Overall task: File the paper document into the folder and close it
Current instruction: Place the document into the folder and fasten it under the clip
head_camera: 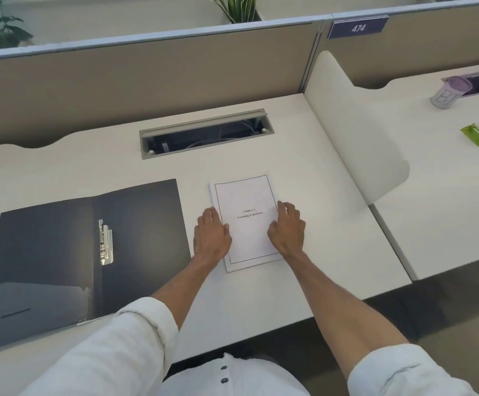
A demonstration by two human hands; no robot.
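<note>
- Head view: the left hand [212, 237] lies flat at the left long edge of the paper document [246, 221], its fingers [214, 215] stretched out and loosely together, touching that edge, gripping nothing.
- The right hand [287, 228] sits at the right long edge, its fingers [285, 208] slightly curled and pressing against the side of the stack; nothing is lifted, and I cannot tell whether any fingertip is tucked under the sheets.
- The document is a thin stack lying flat on the white surface [318, 195], slightly turned, with a printed border and a short title at its centre; the lower sheets peek out along the left and bottom edges.
- Just to the left, apart from the paper, the dark folder [61, 252] lies open and flat, a metal clip [106, 242] standing along its spine fold; its near left corner reaches close to the front edge of the surface.
- Bare surface lies between the folder's right flap and the left hand, and more on the right side of the paper up to the surface's edge.
- Behind the paper an open cable slot [205, 132] is cut into the surface, before a beige partition [146, 78].
- Both forearms come out of rolled white sleeves [124, 347].
</note>
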